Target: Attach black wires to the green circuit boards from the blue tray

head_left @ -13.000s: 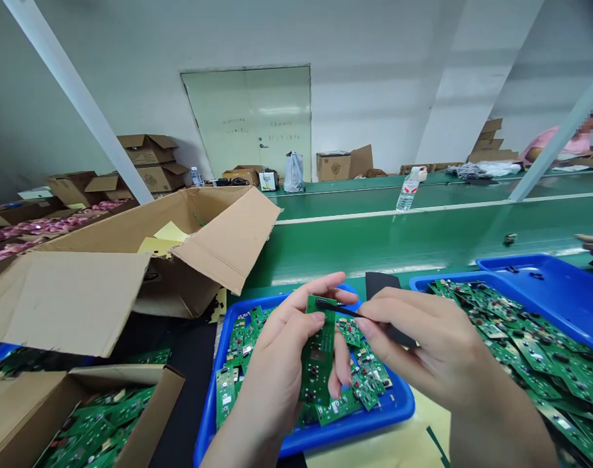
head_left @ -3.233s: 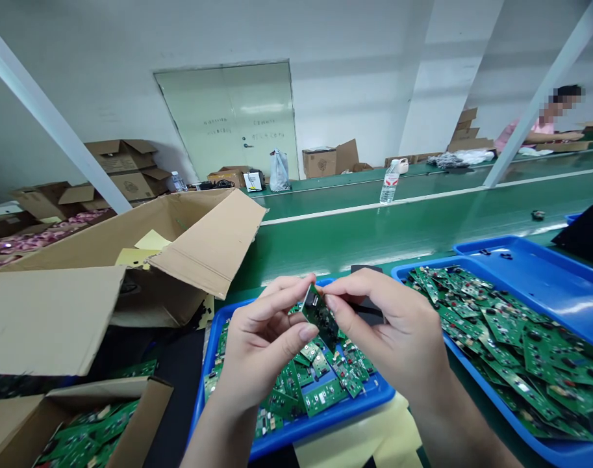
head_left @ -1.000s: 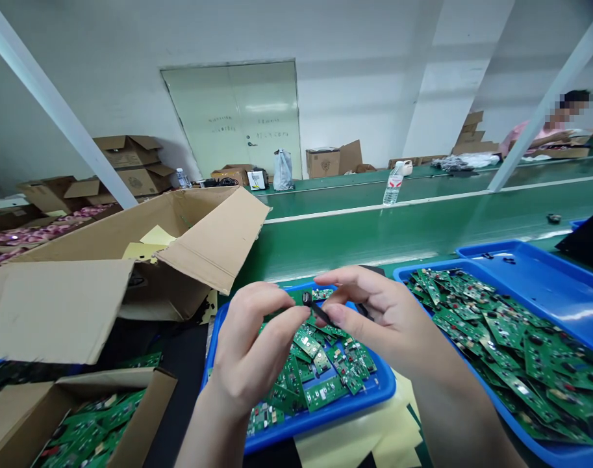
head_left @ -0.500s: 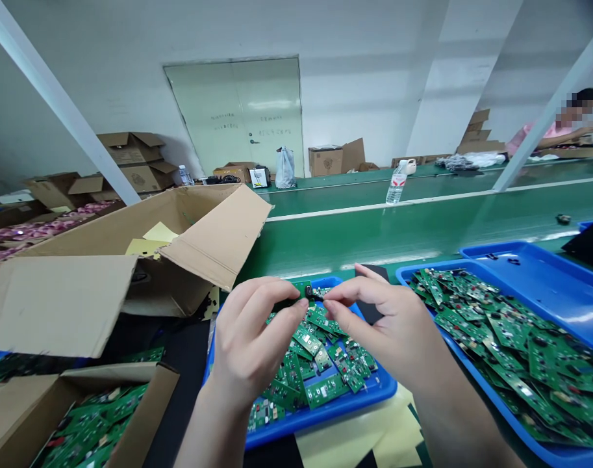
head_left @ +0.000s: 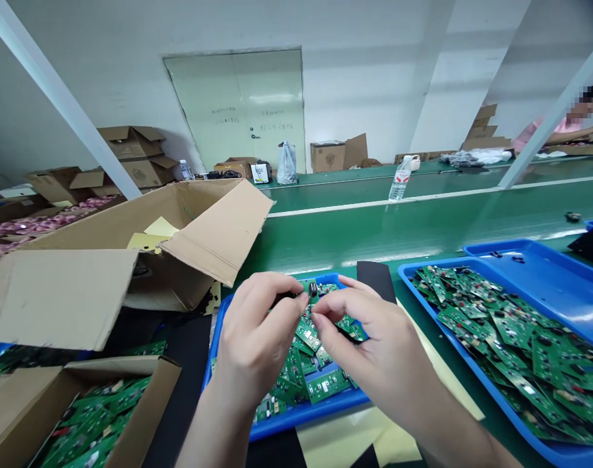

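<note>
Brown cardboard box (head_left: 154, 406) at lower left, packed with green circuit boards (head_left: 96, 409), sits beside the work. Next along, the left hand (head_left: 260, 338) rises over a blue plastic tray (head_left: 296, 422) heaped with more boards, its fingers (head_left: 281, 289) curled narrow, thumb and forefinger pinched over a dark sliver that they partly hide (whether they grip it, the view cannot settle). Just right of those fingertips, a small black part (head_left: 313, 288) shows above the tray's far side, close to both hands. The right hand (head_left: 378, 351) reaches in from the right, its fingertips bunched narrow and almost touching the left hand, nothing clearly held. Beyond it lie a black mat (head_left: 374, 276) and a second blue tray (head_left: 534, 276) full of boards, on a green tabletop (head_left: 374, 240).
</note>
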{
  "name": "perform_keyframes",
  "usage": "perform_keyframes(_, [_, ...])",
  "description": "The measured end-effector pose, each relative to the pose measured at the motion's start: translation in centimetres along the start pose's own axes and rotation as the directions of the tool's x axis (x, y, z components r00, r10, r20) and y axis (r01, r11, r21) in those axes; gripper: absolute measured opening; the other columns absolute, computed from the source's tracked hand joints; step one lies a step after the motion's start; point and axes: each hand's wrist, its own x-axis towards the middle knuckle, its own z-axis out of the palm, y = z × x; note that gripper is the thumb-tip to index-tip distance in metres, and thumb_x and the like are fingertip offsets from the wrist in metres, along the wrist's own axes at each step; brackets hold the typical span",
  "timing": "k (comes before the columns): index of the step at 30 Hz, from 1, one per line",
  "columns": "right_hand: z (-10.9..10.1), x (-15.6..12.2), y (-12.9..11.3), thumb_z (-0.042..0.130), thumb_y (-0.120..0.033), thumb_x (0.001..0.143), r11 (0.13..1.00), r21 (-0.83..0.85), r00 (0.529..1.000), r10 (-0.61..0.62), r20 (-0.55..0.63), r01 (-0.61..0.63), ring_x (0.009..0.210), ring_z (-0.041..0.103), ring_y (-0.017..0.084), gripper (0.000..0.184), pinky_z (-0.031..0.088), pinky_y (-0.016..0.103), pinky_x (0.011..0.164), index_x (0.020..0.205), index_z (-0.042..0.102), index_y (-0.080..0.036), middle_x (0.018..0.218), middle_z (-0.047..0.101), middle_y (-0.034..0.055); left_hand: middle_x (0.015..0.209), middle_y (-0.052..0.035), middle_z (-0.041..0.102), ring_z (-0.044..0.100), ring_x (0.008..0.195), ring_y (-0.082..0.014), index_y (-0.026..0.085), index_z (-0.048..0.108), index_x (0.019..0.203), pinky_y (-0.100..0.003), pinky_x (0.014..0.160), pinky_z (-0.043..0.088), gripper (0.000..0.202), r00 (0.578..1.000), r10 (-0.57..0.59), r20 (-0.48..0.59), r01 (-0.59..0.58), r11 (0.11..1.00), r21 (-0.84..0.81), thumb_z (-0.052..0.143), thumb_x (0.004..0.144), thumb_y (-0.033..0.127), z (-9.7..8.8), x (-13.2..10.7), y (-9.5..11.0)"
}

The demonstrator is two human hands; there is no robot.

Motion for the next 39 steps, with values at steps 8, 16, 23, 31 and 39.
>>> perform_keyframes(8, [1.0,0.0,-0.4,0.051,-0.016,0.083,0.975,0.201,0.995,0.1,-0.011,-0.096,0.063,0.059,0.012,0.01,0.051,0.029,0.074,0.078,0.06,-0.019,0.067,0.064,-0.0016,0.083,-0.0068,0.063,0.06,0.077,-0.0173,0.015,0.057,0.071,-0.032,0.064,0.053,0.017,0.996,0.059,-0.061,-0.058,0.998,0.02,0.062,0.074,0.0,-0.6,0.2,0.1])
perform_keyframes(16, [-0.2,0.1,-0.5,0.054,-0.017,0.081,0.937,0.281,0.978,0.205,0.039,-0.208,0.062,0.055,0.01,0.009,0.045,0.019,0.055,0.075,0.06,-0.02,0.066,0.06,-0.0028,0.098,-0.0094,0.069,0.067,0.087,-0.0182,0.014,0.063,0.096,-0.03,0.076,0.056,0.025,0.995,0.015,-0.095,-0.006,0.996,0.092,0.062,0.074,0.001,-0.7,0.0,-0.2])
perform_keyframes(23, [-1.2,0.0,-0.4,0.054,-0.017,0.081,0.937,0.265,0.974,0.223,0.041,-0.226,0.061,0.054,0.009,0.007,0.044,0.017,0.051,0.077,0.06,-0.019,0.068,0.059,-0.0021,0.087,-0.0088,0.065,0.061,0.077,-0.0164,0.01,0.064,0.101,-0.027,0.068,0.051,0.022,0.998,0.007,0.055,-0.011,0.996,0.089,0.06,0.08,0.008,-1.3,0.1,-0.3])
perform_keyframes(31, [-2.0,0.3,-0.2,0.055,-0.018,0.08,0.92,0.244,0.951,0.295,0.087,-0.308,0.053,0.052,0.009,0.008,0.039,0.017,0.041,0.074,0.059,-0.018,0.063,0.057,-0.0013,0.085,-0.0076,0.063,0.059,0.075,-0.017,0.013,0.063,0.104,-0.029,0.064,0.05,0.024,0.996,0.008,0.086,-0.012,0.999,0.046,0.059,0.081,0.009,-1.4,0.1,0.0])
perform_keyframes(39, [-2.4,0.4,0.2,0.054,-0.018,0.08,0.957,0.135,0.965,0.262,-0.012,-0.258,0.056,0.053,0.01,0.009,0.041,0.019,0.046,0.072,0.061,-0.018,0.063,0.058,-0.0006,0.09,-0.0058,0.061,0.06,0.082,-0.0142,0.012,0.058,0.113,-0.023,0.071,0.052,0.032,0.969,-0.098,0.225,0.113,0.992,-0.056,0.062,0.081,0.016,-1.9,0.7,0.9])
